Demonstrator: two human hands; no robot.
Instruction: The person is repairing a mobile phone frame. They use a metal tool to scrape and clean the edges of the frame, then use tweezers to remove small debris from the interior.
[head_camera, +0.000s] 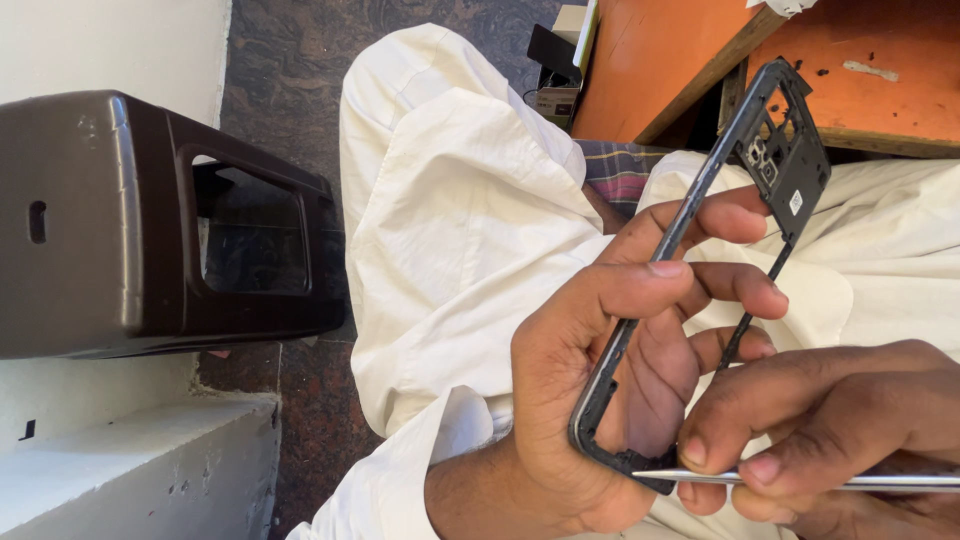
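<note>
Head view, lower right of frame: left hand (600, 400) gripping black phone frame (700, 250), held tilted over the lap. Right hand (840, 410) pinching thin metal tool (850, 481), tip touching frame's lower corner. Dark stool (150, 220), upper left.

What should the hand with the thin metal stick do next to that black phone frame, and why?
Probably slide the metal tool a little along the bottom edge of the black frame. Its tip already touches the frame's lower corner, the right hand pinches the tool, and the left hand has the frame in a firm grip, so a small, gentle push looks safest.
</note>
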